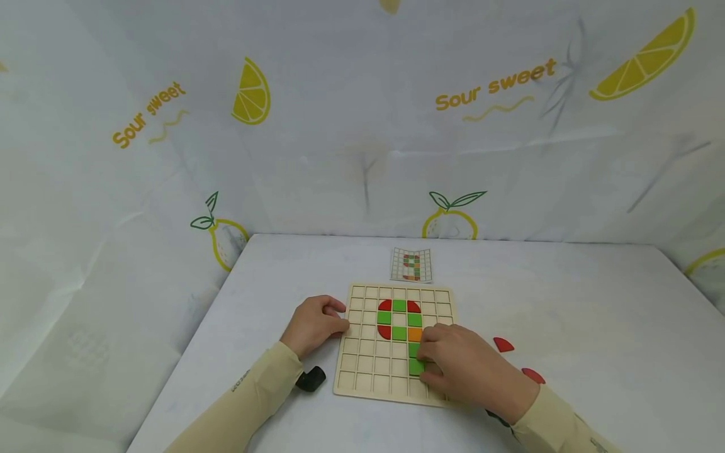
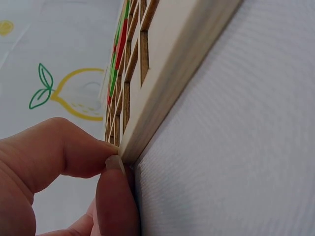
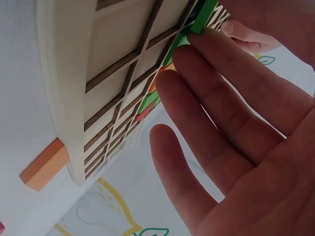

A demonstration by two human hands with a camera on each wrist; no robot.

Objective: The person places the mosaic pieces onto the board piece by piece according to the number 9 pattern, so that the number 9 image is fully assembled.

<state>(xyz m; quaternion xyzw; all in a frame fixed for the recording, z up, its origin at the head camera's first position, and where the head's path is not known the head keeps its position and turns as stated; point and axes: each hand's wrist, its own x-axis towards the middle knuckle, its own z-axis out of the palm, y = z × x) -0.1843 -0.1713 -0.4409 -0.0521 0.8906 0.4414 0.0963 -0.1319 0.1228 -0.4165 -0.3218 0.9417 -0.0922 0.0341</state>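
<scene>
A wooden grid board lies on the white table, with red quarter-circle, green square and orange square tiles set in several cells. At its left edge my left hand pinches the rim between thumb and a finger, as the left wrist view shows. Over the board's lower right, my right hand pinches a green square tile, which stands tilted at a cell below the orange tile. The right thumb's tip is out of sight in the right wrist view.
Behind the board lies a small pattern card with a similar coloured figure. Two loose red quarter-circle tiles are to the right of the board. An orange tile lies beside the board's edge. A black object is by the left wrist.
</scene>
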